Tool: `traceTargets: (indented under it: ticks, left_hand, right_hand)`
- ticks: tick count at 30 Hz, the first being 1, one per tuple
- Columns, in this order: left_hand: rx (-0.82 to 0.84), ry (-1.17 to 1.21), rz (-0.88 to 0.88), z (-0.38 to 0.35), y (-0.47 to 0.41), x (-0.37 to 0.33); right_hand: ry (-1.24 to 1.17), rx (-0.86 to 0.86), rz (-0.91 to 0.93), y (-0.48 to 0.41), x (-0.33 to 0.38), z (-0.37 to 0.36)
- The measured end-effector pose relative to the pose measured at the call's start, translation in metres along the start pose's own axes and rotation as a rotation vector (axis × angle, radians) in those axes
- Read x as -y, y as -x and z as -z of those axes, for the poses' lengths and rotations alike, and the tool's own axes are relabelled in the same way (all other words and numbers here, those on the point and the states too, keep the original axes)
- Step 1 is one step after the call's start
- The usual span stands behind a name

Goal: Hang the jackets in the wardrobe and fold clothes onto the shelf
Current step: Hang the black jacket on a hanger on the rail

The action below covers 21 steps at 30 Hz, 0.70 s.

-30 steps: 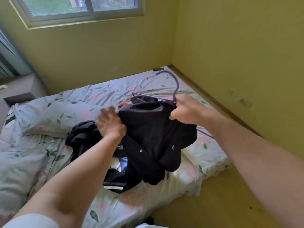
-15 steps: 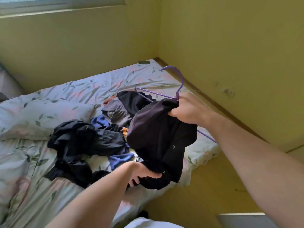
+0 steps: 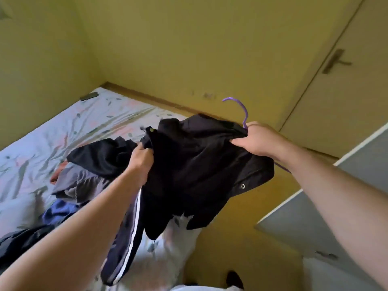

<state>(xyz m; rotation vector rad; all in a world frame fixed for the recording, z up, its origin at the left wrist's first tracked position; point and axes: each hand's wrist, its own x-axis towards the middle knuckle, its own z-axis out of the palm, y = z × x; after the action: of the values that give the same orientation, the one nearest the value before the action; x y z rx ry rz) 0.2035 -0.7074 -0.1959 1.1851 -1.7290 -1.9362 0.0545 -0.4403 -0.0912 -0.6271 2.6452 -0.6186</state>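
Gripping crumpled black jacket (image 3: 199, 164): left hand (image 3: 140, 160) at 9 o'clock, right hand (image 3: 258, 139) at 2 o'clock, with thin purple hanger (image 3: 241, 108).

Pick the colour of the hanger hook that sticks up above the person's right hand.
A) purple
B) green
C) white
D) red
A: the hanger hook rising above the right hand is purple, against the black jacket.

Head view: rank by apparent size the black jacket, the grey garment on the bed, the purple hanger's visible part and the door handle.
1. black jacket
2. grey garment
3. purple hanger and door handle: they look alike, and the handle is farther away, so unranked.
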Motion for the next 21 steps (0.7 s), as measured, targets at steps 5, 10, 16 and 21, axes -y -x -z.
traceTargets:
  ticks: [5, 10, 16, 21]
  left_hand:
    - [0.553, 0.041, 0.035, -0.056, 0.015, -0.076]
    - [0.926, -0.477, -0.327, -0.119, 0.043, -0.108]
    - [0.823, -0.760, -0.710, -0.209, 0.092, -0.115]
    - [1.083, -0.677, -0.529, -0.259, 0.147, -0.138]
  right_hand:
    - [-0.019, -0.123, -0.285, 0.050, -0.070, 0.010]
    - [0.062, -0.206, -0.483, 0.113, -0.119, 0.029]
    - [0.140, -0.324, -0.714, 0.197, -0.180, 0.067]
    - [0.142, -0.420, -0.870, 0.259, -0.231, 0.084]
